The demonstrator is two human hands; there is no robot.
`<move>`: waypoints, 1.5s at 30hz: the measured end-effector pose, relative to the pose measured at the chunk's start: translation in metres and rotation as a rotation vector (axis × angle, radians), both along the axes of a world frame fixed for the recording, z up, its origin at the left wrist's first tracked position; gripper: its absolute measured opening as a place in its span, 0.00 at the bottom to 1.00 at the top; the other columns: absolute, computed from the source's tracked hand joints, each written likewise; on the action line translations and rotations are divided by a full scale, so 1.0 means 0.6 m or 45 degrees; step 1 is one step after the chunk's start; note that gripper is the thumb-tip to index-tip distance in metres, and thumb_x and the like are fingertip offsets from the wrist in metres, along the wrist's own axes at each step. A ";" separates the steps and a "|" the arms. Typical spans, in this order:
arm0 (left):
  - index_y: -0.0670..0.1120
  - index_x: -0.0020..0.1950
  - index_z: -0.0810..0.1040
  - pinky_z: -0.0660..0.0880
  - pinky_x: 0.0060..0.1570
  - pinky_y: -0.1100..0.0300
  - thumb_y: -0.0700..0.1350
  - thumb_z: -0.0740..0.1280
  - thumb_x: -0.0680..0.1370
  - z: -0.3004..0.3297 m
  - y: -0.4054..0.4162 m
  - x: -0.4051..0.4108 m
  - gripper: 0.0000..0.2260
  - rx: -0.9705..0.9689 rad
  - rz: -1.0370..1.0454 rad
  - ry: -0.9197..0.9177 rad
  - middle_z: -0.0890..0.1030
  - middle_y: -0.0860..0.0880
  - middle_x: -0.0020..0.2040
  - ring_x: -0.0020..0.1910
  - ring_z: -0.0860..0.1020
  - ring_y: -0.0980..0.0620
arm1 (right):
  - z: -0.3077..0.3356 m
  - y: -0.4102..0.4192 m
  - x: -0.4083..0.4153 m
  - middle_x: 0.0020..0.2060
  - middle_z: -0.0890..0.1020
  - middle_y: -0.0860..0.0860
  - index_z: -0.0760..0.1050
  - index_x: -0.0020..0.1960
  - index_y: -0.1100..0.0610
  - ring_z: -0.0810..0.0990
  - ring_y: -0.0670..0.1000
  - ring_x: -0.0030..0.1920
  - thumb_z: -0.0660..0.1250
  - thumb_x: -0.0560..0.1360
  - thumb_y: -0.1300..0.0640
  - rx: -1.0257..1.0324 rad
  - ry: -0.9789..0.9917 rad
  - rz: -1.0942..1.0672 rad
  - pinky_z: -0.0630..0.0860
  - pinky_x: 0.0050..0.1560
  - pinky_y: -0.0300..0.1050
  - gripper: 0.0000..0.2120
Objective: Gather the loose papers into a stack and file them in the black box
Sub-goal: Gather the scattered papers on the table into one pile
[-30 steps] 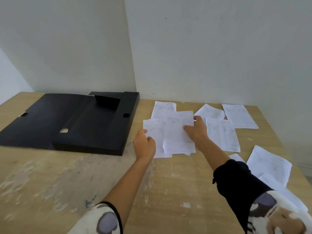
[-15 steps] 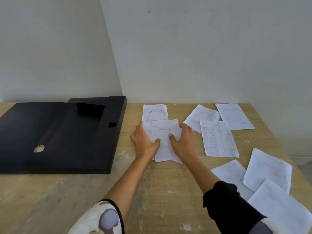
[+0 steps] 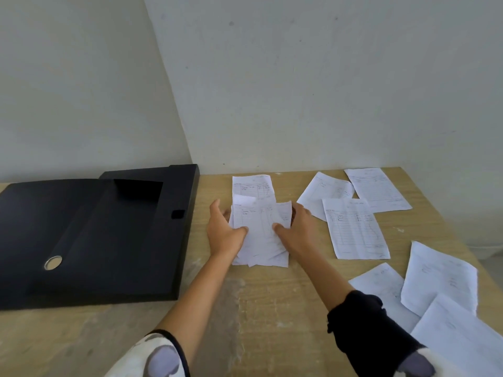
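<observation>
Left hand (image 3: 224,235) and right hand (image 3: 295,232) clamp the paper stack (image 3: 261,232) between them.

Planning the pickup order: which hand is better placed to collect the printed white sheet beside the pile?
Right. The right hand is next to the printed white sheet; the left hand is across the pile.

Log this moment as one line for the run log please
phase: gathering | left hand + right hand: squaring stack on table | loose sheets: several right | box: open, left
</observation>
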State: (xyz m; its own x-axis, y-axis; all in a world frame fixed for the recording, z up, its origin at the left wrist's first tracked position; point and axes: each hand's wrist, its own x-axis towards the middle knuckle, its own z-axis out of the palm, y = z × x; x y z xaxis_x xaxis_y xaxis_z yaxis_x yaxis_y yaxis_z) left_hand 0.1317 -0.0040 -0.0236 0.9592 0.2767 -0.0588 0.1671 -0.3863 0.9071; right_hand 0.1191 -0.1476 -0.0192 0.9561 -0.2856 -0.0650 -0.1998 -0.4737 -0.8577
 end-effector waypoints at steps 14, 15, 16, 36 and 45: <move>0.43 0.51 0.73 0.75 0.43 0.54 0.31 0.61 0.69 0.019 0.005 0.013 0.13 0.009 -0.229 0.115 0.78 0.46 0.49 0.48 0.76 0.47 | 0.021 0.001 0.035 0.43 0.80 0.53 0.76 0.50 0.60 0.78 0.54 0.45 0.63 0.74 0.57 -0.149 0.117 0.147 0.69 0.33 0.38 0.09; 0.44 0.53 0.72 0.73 0.44 0.55 0.32 0.62 0.70 0.018 0.005 0.012 0.14 0.004 -0.251 0.119 0.77 0.47 0.50 0.49 0.75 0.48 | 0.020 -0.005 0.030 0.46 0.80 0.54 0.75 0.51 0.61 0.77 0.54 0.47 0.65 0.74 0.54 -0.274 0.058 0.123 0.71 0.36 0.39 0.11; 0.44 0.54 0.70 0.73 0.44 0.57 0.33 0.62 0.70 0.017 0.004 0.011 0.14 -0.002 -0.271 0.115 0.76 0.48 0.50 0.50 0.75 0.49 | 0.017 -0.016 0.025 0.49 0.79 0.55 0.74 0.53 0.60 0.75 0.56 0.50 0.65 0.73 0.50 -0.423 -0.007 0.077 0.73 0.43 0.43 0.15; 0.45 0.48 0.71 0.70 0.36 0.57 0.36 0.60 0.70 0.026 -0.081 0.021 0.09 -0.352 -0.106 0.036 0.76 0.51 0.44 0.42 0.74 0.52 | 0.010 -0.170 -0.022 0.68 0.70 0.54 0.72 0.63 0.53 0.65 0.57 0.68 0.60 0.71 0.63 -0.526 0.136 0.062 0.64 0.68 0.58 0.22; 0.40 0.53 0.71 0.73 0.45 0.53 0.39 0.65 0.69 0.014 -0.141 0.051 0.13 0.188 -0.310 0.066 0.75 0.45 0.51 0.51 0.73 0.44 | -0.006 -0.198 -0.017 0.58 0.72 0.51 0.71 0.63 0.48 0.70 0.55 0.58 0.64 0.72 0.46 -0.750 0.172 0.037 0.70 0.55 0.50 0.20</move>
